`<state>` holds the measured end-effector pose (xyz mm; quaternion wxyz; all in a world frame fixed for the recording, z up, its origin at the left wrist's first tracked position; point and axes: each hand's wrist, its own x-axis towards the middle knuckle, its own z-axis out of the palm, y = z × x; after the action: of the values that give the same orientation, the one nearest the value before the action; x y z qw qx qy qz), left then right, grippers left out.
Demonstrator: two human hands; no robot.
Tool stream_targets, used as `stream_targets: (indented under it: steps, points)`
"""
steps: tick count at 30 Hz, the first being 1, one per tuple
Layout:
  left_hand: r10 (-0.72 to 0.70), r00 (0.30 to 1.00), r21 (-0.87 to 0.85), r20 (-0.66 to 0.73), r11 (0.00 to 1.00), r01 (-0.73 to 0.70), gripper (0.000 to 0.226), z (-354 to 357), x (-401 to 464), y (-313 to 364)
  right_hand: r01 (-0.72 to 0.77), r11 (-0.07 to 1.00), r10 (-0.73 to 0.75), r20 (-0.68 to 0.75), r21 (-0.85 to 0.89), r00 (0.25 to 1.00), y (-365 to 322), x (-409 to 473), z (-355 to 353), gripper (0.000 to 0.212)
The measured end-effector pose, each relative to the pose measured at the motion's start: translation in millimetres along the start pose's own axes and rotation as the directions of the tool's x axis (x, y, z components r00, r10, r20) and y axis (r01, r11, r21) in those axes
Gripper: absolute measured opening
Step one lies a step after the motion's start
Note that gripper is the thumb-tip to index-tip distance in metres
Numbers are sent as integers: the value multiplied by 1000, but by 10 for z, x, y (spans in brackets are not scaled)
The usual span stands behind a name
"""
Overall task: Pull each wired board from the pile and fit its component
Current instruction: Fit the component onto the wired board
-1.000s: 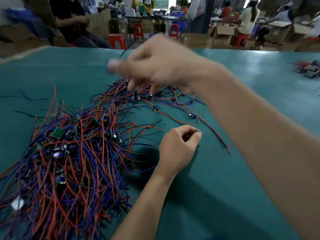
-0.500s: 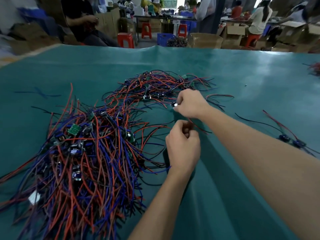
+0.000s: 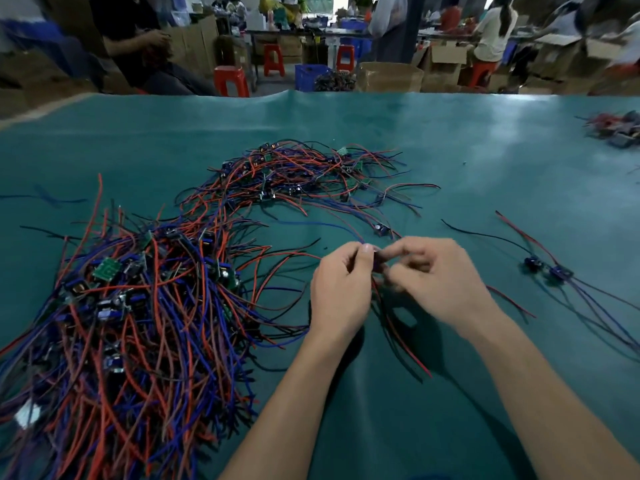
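No readable writing or labels anywhere; too blurred and small.

Desk (image 3: 450, 140), teal cover, carries it all. Big pile (image 3: 131, 317) of red, blue and black wired boards sits left and runs off the left and bottom edges. Far pile (image 3: 304, 174) is behind the hands, thinner. Two boards (image 3: 547, 268) with wires lie to the right, well apart from both piles.

Versus 0.5 s ago: right hand (image 3: 440, 282) has pulled back from the far pile toward the body and now meets left hand (image 3: 341, 292) at centre. Both sit slightly right of the big pile.

Both hands pinch one small dark board (image 3: 375, 263) between the fingertips, raised just above the desk. Its red and black wires (image 3: 398, 334) trail down toward the body.

Board mostly hidden by fingers and motion-blurred; can't tell whether a component is on it. White scrap (image 3: 27, 414) in the big pile, bottom left, unidentifiable.
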<state>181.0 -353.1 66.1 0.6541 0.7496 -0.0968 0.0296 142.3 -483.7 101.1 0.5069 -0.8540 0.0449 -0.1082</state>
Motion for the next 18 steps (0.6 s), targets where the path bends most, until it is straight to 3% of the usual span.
stream_targets:
  steps: [3, 7, 9, 14, 18]
  points:
    - [-9, 991, 23, 134, 1000, 6, 37, 22, -23, 24, -59, 979, 88, -147, 195, 985, 48, 69, -109, 8]
    - [33, 953, 26, 301, 999, -43, 37, -10, -51, 56, -190, 895, 138, 154, 403, 978, 44, 26, -92, 17]
    - [32, 947, 10, 320, 999, -37, 41, -38, -62, 57, -225, 849, 158, 176, 479, 972, 26, 22, -86, 15]
    - [27, 950, 60, 311, 997, -49, 26, -18, -54, 22, -194, 771, 196, 65, 607, 978, 57, 34, -62, 13]
    - [10, 946, 92, 324, 995, -42, 27, 1, -57, 16, -43, 901, 153, -223, 432, 963, 109, 98, -159, 12]
